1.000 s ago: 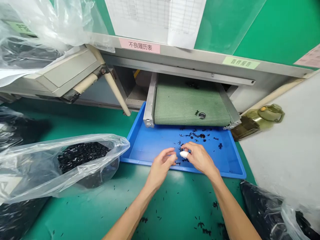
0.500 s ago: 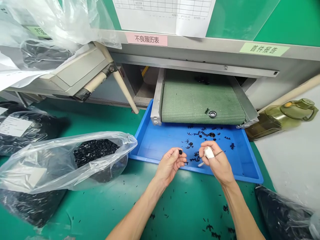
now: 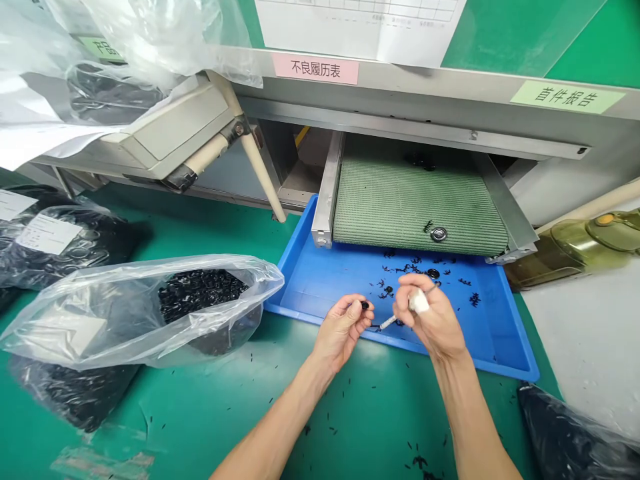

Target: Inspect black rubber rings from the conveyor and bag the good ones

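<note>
Head view: over the blue tray [image 3: 500, 363], our left hand [image 3: 343, 330] pinches a black ring [image 3: 365, 305]; our right hand [image 3: 430, 313], fingers bunched, has swung a white stick [image 3: 387, 323] toward it.

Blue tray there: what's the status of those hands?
Left hand pinching small black part. Right hand holding thin white stick. Both over blue tray, black bits scattered in it.

At 12 o'clock the picture's edge cuts off the printed sheet [image 3: 355, 27]; at 3 o'clock it cuts off the olive-green water bottle [image 3: 590, 243]. The right hand [image 3: 431, 320] hides one end of a white stick [image 3: 387, 323], and the black piece [image 3: 365, 305] at the left hand [image 3: 341, 332] is too small to make out.
</note>
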Tool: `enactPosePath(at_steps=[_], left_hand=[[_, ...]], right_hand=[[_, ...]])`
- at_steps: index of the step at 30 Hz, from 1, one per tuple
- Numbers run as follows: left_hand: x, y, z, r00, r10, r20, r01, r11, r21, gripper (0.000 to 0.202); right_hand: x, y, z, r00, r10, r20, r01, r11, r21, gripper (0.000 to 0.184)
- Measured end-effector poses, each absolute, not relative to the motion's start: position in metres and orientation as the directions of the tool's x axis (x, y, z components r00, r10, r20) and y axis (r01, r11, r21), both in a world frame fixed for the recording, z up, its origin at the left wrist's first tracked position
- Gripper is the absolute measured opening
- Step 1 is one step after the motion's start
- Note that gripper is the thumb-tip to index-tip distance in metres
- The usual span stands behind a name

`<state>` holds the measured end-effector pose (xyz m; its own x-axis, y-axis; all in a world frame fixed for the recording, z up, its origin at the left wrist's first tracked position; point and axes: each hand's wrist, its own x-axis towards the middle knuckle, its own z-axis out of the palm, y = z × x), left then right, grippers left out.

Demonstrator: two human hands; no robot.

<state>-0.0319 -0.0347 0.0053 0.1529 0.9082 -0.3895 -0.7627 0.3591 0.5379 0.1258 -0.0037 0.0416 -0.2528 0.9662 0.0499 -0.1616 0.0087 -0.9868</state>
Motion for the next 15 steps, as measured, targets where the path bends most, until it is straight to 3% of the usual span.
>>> enactPosePath(at_steps=[3, 6, 9, 12, 15], left_hand=[[-0.035, -0.035, 0.004, 0.138, 0.903, -0.406, -0.757, 0.361, 0.545, 0.021], [-0.039, -0.037, 0.003, 0.148, 0.903, -0.404, -0.732, 0.375, 0.569, 0.024], [-0.043, -0.040, 0.006, 0.164, 0.908, -0.385, -0.711, 0.379, 0.593, 0.028], [-0.044, -0.043, 0.010, 0.157, 0.915, -0.371, -0.696, 0.369, 0.615, 0.030], [-0.045, -0.046, 0.012, 0.132, 0.922, -0.363, -0.662, 0.355, 0.660, 0.026]], right_hand=[[0.125, 0.010, 0.048, -0.069, 0.996, 0.062, -0.071, 0.057, -0.996, 0.022], [0.129, 0.012, 0.067, -0.227, 0.974, 0.003, 0.136, 0.035, -0.990, 0.031], [0.131, 0.002, 0.081, -0.414, 0.904, -0.107, 0.115, -0.064, -0.991, 0.033], [0.128, -0.013, 0.079, -0.462, 0.860, -0.216, 0.110, -0.186, -0.976, 0.039], [0.126, -0.025, 0.069, -0.407, 0.869, -0.282, 0.297, -0.166, -0.940, 0.042]])
